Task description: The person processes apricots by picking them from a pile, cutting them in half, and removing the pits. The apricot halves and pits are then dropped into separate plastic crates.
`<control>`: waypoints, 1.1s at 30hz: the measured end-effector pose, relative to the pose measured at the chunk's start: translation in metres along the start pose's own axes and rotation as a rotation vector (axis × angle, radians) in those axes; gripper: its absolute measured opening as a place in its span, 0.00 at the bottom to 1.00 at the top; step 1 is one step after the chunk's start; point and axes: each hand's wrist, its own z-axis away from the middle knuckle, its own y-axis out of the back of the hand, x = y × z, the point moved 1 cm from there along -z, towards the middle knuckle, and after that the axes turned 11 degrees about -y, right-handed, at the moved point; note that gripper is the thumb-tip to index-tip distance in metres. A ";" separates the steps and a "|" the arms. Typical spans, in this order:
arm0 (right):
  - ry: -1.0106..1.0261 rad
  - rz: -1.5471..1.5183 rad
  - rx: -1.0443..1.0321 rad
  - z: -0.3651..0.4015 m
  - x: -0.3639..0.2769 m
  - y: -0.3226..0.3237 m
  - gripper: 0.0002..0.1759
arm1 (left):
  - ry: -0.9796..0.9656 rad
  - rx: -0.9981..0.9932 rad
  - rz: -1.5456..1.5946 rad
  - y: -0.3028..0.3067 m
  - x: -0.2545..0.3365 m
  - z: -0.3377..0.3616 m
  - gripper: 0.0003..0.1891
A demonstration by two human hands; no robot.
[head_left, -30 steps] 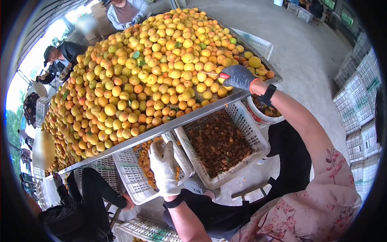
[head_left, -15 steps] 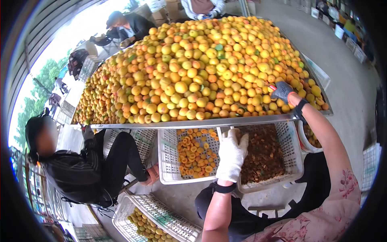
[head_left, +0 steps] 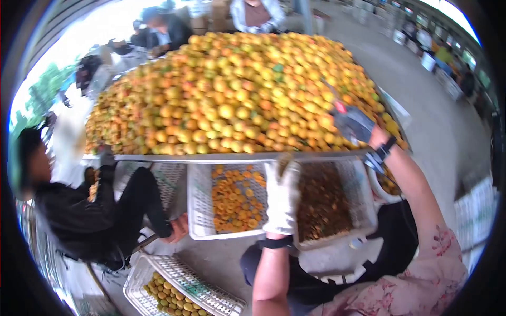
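Note:
My left hand (head_left: 282, 200), in a white glove, hovers over the adjoining rims of two crates, just below the table's metal edge. Its fingers look apart, with brownish, blurred tips, and I make out nothing held in them. My right hand (head_left: 353, 125), in a dark grey glove, is closed around a slim knife-like tool (head_left: 340, 107) with a red part; its thin end points up and left over the apricots (head_left: 226, 110). Halved apricots (head_left: 237, 203) lie in the left white crate (head_left: 200, 210). Brown apricot stones (head_left: 324, 200) fill the right crate (head_left: 363, 210).
A metal table edge (head_left: 211, 157) runs in front of me under the heap. A person in black (head_left: 79, 216) sits at left. Below stands a tilted crate (head_left: 205, 289) holding greenish-yellow fruit (head_left: 171, 297). A white bucket (head_left: 383, 192) is at right. Other people sit beyond the table.
The whole view has shifted left and blurred. My right hand has drawn slightly nearer the table's front edge, with more of the tool showing. My left hand stays by the crate rims.

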 end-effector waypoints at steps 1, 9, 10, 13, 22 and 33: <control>0.021 0.005 -0.048 0.006 -0.010 -0.018 0.16 | 0.093 0.028 0.196 -0.003 0.009 -0.001 0.18; 0.077 0.242 -0.092 0.042 -0.022 -0.128 0.16 | 0.106 0.074 0.679 0.008 0.022 -0.007 0.22; 0.081 0.245 -0.100 0.042 -0.021 -0.132 0.16 | 0.099 0.080 0.677 0.010 0.023 -0.007 0.22; 0.191 0.304 -0.066 0.041 -0.021 -0.140 0.17 | 0.142 0.146 0.707 0.013 0.027 -0.005 0.17; 0.486 0.304 -0.008 0.041 0.018 -0.148 0.19 | 0.044 0.163 0.777 0.017 0.023 -0.009 0.17; 0.249 0.200 0.038 0.087 0.033 -0.140 0.13 | 0.038 0.183 0.785 0.021 0.033 -0.007 0.19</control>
